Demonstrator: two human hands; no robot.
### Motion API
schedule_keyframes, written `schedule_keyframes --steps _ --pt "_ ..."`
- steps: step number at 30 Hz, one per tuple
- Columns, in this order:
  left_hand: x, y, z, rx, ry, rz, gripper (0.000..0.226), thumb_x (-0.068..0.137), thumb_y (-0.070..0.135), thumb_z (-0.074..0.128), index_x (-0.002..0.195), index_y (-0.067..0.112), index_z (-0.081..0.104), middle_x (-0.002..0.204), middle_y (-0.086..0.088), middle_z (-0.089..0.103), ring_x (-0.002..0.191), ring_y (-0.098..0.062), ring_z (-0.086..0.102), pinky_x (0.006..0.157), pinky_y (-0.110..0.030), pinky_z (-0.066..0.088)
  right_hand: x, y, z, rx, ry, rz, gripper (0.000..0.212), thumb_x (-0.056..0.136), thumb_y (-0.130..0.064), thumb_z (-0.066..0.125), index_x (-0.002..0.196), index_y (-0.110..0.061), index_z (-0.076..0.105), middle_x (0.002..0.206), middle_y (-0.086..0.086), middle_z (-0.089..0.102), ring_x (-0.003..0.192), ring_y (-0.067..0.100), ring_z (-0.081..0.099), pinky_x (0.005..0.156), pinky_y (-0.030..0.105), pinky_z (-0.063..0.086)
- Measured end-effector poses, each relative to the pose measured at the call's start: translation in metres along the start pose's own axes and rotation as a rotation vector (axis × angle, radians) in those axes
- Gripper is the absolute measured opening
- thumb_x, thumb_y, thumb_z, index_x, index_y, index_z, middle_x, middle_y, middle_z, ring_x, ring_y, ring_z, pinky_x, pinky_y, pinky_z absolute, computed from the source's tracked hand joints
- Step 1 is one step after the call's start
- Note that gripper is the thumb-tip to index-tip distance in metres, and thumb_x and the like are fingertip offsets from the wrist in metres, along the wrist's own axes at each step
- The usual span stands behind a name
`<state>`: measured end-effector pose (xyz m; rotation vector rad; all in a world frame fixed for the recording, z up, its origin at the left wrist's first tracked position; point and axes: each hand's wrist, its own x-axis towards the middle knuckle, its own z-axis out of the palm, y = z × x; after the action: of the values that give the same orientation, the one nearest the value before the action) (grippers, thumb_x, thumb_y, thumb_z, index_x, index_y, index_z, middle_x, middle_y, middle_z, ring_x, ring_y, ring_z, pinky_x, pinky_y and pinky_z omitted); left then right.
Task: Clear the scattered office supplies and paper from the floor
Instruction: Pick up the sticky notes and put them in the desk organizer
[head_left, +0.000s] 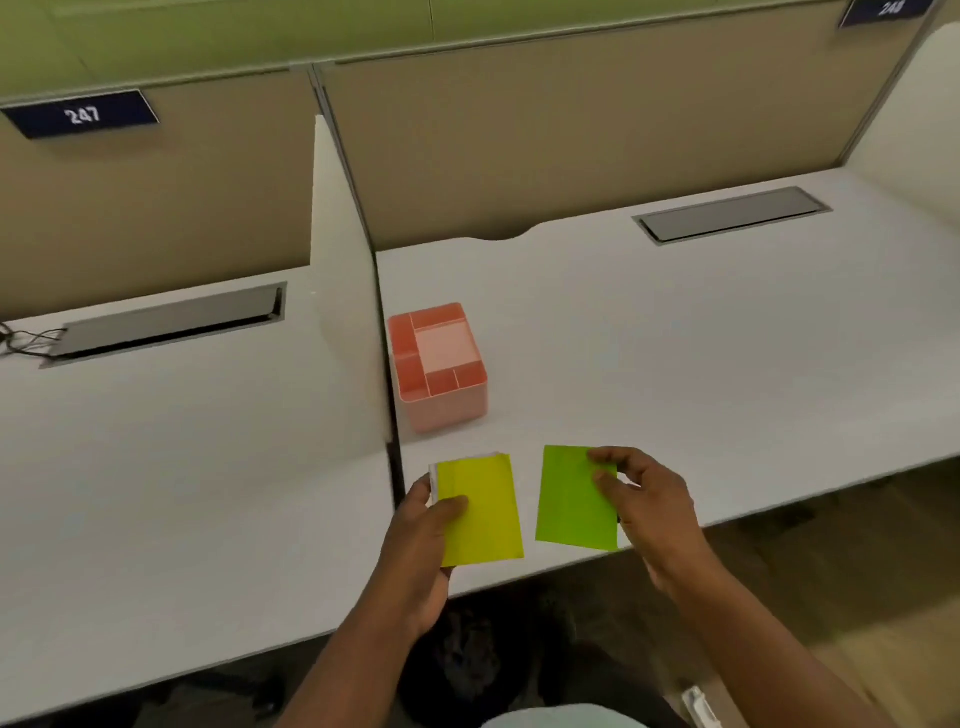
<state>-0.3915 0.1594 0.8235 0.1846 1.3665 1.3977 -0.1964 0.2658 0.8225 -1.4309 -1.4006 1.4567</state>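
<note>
- Head view: my left hand (423, 525) pinches a yellow-green paper stack (480, 512), thumb curled over its left edge, held above the white desk (675, 364) near the front edge.
- My right hand (641, 499) pinches a green sheet (571, 501) at its top right corner — just beside the stack, not touching it.
- A pink organizer (441, 366) stands behind them, beside the divider (343, 312).

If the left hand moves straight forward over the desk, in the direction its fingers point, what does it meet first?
Probably the pink plastic desk organiser. The left hand, holding a yellow-green folded paper, points up the white desk towards it, with bare desk between. Depth is unclear, so it might pass just beside it.
</note>
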Motion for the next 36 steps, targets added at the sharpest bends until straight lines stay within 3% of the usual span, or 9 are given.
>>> schedule_keyframes --steps 3,8,10,14,21,27,31,34,36 --pt "0.036 0.021 0.019 -0.037 0.098 0.021 0.039 0.095 0.006 0.053 0.130 0.022 0.053 0.123 -0.008 0.065 0.107 -0.031 0.062 0.090 -0.045 0.051 0.047 -0.020 0.010 -0.089 -0.070 -0.023 0.022 0.092 -0.007 0.060 0.090 -0.026 0.071 0.094 -0.014 0.065 0.083 0.000 0.058 0.060 0.005 0.042" --pt "0.080 0.048 0.044 -0.064 0.162 0.002 0.033 0.096 0.011 0.052 0.127 0.024 0.055 0.123 -0.008 0.064 0.108 -0.030 0.061 0.084 -0.040 0.052 0.110 -0.036 0.024 -0.112 -0.222 0.006 0.024 0.093 -0.009 0.057 0.090 -0.028 0.071 0.098 -0.007 0.067 0.086 0.006 0.058 0.069 0.023 0.044" --pt "0.094 0.055 0.050 -0.072 0.179 0.012 0.028 0.096 0.011 0.051 0.120 0.025 0.058 0.122 -0.007 0.064 0.108 -0.031 0.059 0.085 -0.041 0.051 0.130 -0.041 0.032 -0.101 -0.297 0.028 0.027 0.094 -0.007 0.054 0.091 -0.028 0.071 0.101 -0.006 0.068 0.089 0.009 0.059 0.071 0.025 0.044" --pt "0.114 0.062 0.055 -0.089 0.259 0.023 0.039 0.094 0.011 0.053 0.132 0.022 0.052 0.126 -0.009 0.062 0.115 -0.035 0.057 0.085 -0.041 0.052 0.163 -0.048 0.047 -0.131 -0.404 0.054 0.027 0.092 -0.005 0.054 0.097 -0.026 0.071 0.106 -0.002 0.066 0.090 0.015 0.059 0.070 0.028 0.046" --pt "0.144 0.073 0.056 0.042 0.373 0.055 0.032 0.096 0.010 0.049 0.125 0.022 0.056 0.126 -0.011 0.062 0.115 -0.036 0.057 0.101 -0.055 0.046 0.196 -0.063 0.089 -0.214 -0.575 0.020 0.023 0.095 -0.013 0.055 0.105 -0.032 0.063 0.114 -0.008 0.065 0.106 0.018 0.061 0.090 0.040 0.052" --pt "0.165 0.078 0.057 0.087 0.488 0.033 0.040 0.096 0.009 0.044 0.132 0.025 0.050 0.124 -0.007 0.060 0.110 -0.031 0.058 0.096 -0.053 0.051 0.206 -0.068 0.126 -0.222 -0.624 0.054 0.016 0.101 -0.025 0.043 0.110 -0.036 0.052 0.116 -0.006 0.061 0.107 0.018 0.059 0.094 0.047 0.053" --pt "0.176 0.092 0.053 0.113 0.441 0.086 0.056 0.087 -0.003 0.047 0.133 0.029 0.049 0.124 -0.004 0.063 0.112 -0.027 0.060 0.097 -0.053 0.050 0.208 -0.075 0.142 -0.216 -0.660 -0.015 0.051 0.096 -0.019 0.053 0.138 -0.036 0.030 0.118 -0.007 0.056 0.106 0.019 0.059 0.089 0.039 0.053" --pt "0.183 0.107 0.055 0.255 0.480 0.175 0.059 0.069 0.001 0.049 0.120 0.028 0.056 0.110 -0.002 0.068 0.104 -0.024 0.064 0.091 -0.045 0.055 0.215 -0.084 0.154 -0.282 -0.661 -0.127 0.046 0.090 -0.002 0.048 0.128 -0.029 0.043 0.112 -0.006 0.054 0.103 0.019 0.055 0.081 0.027 0.047" --pt "0.184 0.112 0.061 0.316 0.506 0.257 0.052 0.073 -0.008 0.048 0.112 0.026 0.058 0.101 0.002 0.068 0.096 -0.017 0.065 0.081 -0.030 0.056 0.217 -0.091 0.155 -0.247 -0.650 -0.177 0.040 0.088 0.003 0.047 0.114 -0.028 0.048 0.104 -0.006 0.058 0.095 0.013 0.056 0.075 0.020 0.047"
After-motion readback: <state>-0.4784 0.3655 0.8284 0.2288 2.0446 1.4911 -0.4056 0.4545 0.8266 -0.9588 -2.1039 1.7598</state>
